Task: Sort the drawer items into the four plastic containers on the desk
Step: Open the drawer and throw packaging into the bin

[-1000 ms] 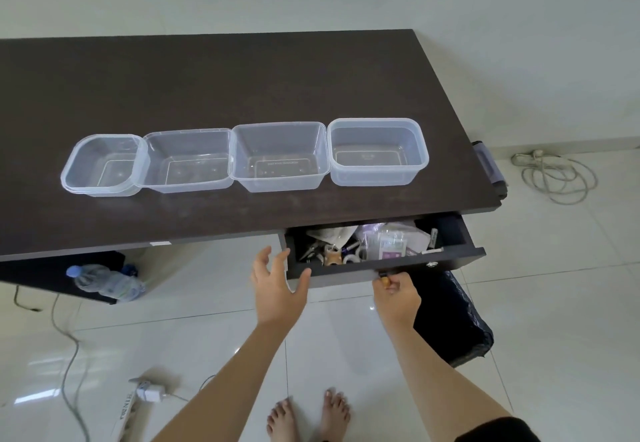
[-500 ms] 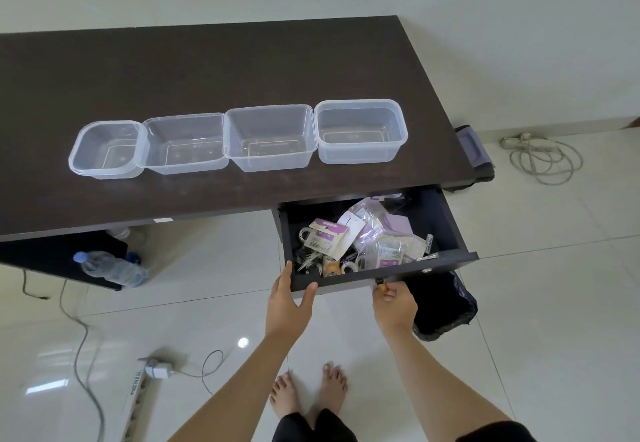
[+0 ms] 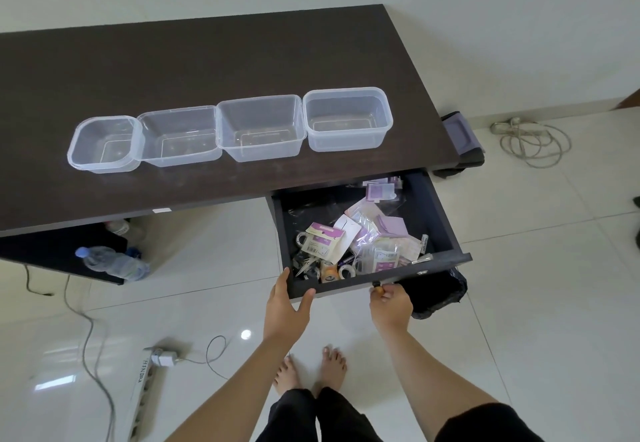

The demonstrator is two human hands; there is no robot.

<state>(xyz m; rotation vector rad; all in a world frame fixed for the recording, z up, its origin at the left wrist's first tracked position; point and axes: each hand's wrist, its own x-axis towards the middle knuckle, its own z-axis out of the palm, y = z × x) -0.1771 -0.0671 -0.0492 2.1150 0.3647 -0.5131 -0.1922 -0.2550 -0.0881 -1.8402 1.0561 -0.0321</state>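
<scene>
Drawer open, sorting not yet begun.

Low in the frame, the left hand (image 3: pixel 285 306) grips the drawer (image 3: pixel 440 225) front at its left corner while the right hand (image 3: pixel 390 303) pinches the knob (image 3: pixel 377 285), presumably to steady it; packets, tape rolls (image 3: pixel 337 272) and scissors (image 3: pixel 306 265) lie jumbled inside. Above, on the desk (image 3: pixel 207 60), the four containers (image 3: pixel 259 128) sit empty in a row.

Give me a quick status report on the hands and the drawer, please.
Left hand grips drawer front corner; right hand pinches its knob. Drawer open, items unsorted. Four containers empty on desk. Nothing in the way.
</scene>
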